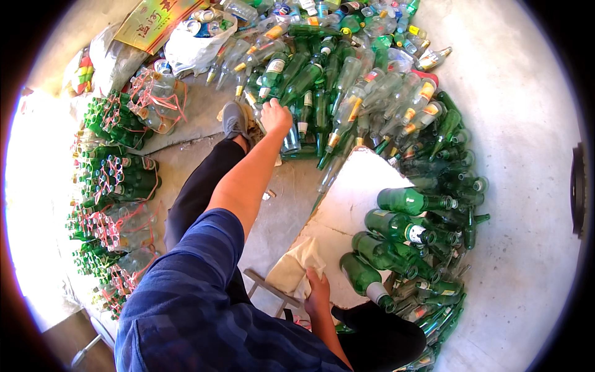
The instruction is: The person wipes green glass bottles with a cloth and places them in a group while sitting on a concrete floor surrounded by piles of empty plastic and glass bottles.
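The left hand [277,118] reaches to 12 o'clock on an outstretched arm, fingers curled down at the pile of bottles [304,80]; whether they grip 1, I cannot tell. The right hand [317,291], forearm rising from the lower edge, clutches a pale cloth [302,259] at 6 o'clock. Toward 4 o'clock, 4 green bottles [379,253] lie side by side by a white slab [362,180]. Tied bottle bundles [133,177] line 9 o'clock.

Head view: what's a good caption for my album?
Left hand at a heap of glass bottles, right hand holding a beige cloth.
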A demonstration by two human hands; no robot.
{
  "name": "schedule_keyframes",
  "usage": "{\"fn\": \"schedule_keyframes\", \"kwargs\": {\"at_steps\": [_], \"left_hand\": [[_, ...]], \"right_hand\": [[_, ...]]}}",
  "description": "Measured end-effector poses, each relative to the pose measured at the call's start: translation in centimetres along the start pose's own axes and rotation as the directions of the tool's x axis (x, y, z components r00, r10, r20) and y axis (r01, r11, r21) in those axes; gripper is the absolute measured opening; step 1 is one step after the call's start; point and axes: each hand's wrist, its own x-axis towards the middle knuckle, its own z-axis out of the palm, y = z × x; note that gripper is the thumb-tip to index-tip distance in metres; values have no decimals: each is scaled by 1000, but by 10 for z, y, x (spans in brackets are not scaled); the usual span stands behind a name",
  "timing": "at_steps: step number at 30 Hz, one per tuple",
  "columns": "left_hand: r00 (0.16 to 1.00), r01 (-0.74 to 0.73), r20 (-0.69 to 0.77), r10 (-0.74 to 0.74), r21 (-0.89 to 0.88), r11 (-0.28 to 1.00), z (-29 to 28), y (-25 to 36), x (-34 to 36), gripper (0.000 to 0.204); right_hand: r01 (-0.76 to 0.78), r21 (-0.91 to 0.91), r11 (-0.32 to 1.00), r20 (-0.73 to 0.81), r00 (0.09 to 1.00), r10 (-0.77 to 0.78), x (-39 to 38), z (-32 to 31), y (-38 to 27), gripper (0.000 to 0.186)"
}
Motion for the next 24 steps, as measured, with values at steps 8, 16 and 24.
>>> {"fn": "schedule_keyframes", "kwargs": {"at_steps": [8, 16, 24], "left_hand": [[913, -26, 403, 67, -106, 994, 31, -1, 37, 48], [401, 884, 915, 43, -399, 244, 13, 15, 50, 31], [390, 921, 910, 143, -384, -67, -104, 39, -81, 22]], "right_hand": [[-7, 13, 1000, 2, 1000, 7, 1, -5, 3, 42], [-1, -14, 1000, 17, 1000, 1, -3, -4, 4, 44], [121, -29, 992, 42, 992, -120, 12, -17, 24, 46]]}}
